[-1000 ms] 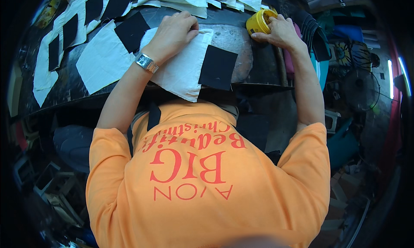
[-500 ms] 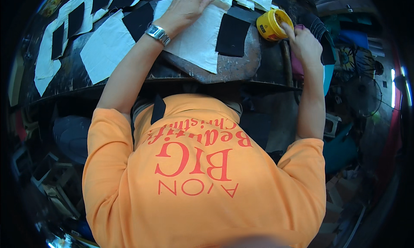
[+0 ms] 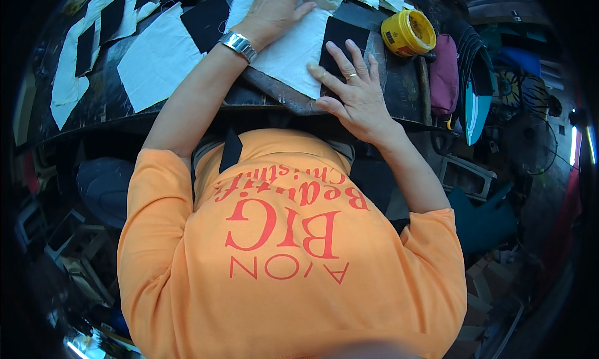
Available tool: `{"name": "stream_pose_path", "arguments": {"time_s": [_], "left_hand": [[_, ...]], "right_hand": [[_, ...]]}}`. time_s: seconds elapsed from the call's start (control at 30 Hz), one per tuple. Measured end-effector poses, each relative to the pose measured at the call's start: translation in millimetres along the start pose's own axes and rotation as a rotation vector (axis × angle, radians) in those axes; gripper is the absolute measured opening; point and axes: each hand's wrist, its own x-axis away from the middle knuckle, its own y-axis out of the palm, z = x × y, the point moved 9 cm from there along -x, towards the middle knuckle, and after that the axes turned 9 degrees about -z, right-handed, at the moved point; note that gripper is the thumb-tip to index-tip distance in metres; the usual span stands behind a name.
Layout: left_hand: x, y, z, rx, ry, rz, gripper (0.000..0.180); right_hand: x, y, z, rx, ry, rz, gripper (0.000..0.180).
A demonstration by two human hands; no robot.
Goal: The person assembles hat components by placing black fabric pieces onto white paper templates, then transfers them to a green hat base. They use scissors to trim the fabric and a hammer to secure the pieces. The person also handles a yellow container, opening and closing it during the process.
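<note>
A white cloth piece [image 3: 284,59] lies over a worn board [image 3: 274,90] at the near edge of the dark table. My left hand [image 3: 277,12] rests on the cloth's upper part, thumb apart from the fingers; the picture's top edge cuts off some fingertips. My right hand [image 3: 359,93], fingers spread and empty, is over the cloth's right edge and a black rectangular piece [image 3: 343,34]. Its index fingertip looks yellowish, as if coated. An open yellow tub [image 3: 396,34] stands tilted right of the black piece, with brownish-yellow stuff inside.
More white cloth pieces [image 3: 150,62] and black pieces [image 3: 206,22] cover the table's left and far side. Right of the tub lie a magenta pouch [image 3: 443,75] and a teal item [image 3: 477,112] with black layers. A fan [image 3: 530,131] stands beyond the table's right.
My right hand has left the yellow tub and come left over the cloth and black piece, fingers spreading. My left hand has shifted slightly right, its thumb now apart.
</note>
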Motion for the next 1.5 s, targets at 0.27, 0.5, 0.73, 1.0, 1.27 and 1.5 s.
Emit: {"name": "stream_pose_path", "arguments": {"time_s": [0.27, 0.5, 0.73, 1.0, 1.27, 1.5], "left_hand": [[-2, 5, 1, -0.009, 0.021, 0.013, 0.030], [-11, -5, -5, 0.264, -0.067, 0.045, 0.022], [-18, -10, -7, 0.258, -0.038, 0.098, 0.021], [-14, 12, -19, 0.104, -0.113, -0.034, 0.030], [-9, -50, 29, 0.209, 0.048, 0.107, 0.017], [-12, -146, 18, 0.165, 0.148, 0.244, 0.019]], "right_hand": [[5, 7, -10, 0.130, -0.005, 0.043, 0.067], [35, 7, -24, 0.092, -0.080, -0.011, 0.064], [35, -34, -10, -0.237, -0.174, 0.145, 0.046], [13, -20, -25, 0.203, -0.135, 0.136, 0.063], [45, -39, -37, -0.141, -0.424, 0.209, 0.059], [33, -50, 45, -0.626, -0.182, 0.591, 0.067]]}}
